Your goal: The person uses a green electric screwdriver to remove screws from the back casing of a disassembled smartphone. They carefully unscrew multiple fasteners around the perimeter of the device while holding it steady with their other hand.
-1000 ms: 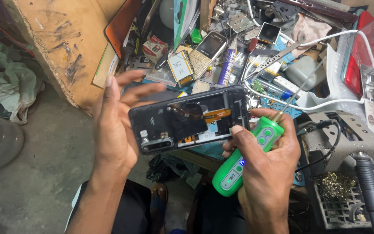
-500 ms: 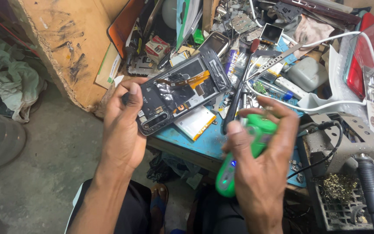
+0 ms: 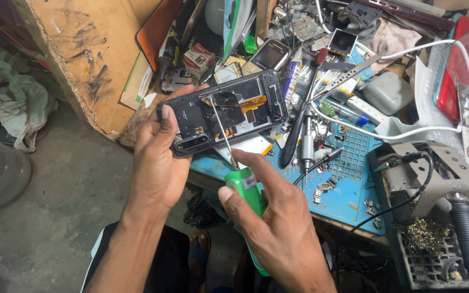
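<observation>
Holding one opened phone with its back cover off, the left hand has its fingers clenched around the phone's camera end, above the desk edge. The right hand grasps one green screwdriver, whose thin bit reaches up onto the phone's inner plate. Compared with half a second ago, the phone is turned flatter and the bit now touches it; a metal tray right of the fingers holds brass shavings.
</observation>
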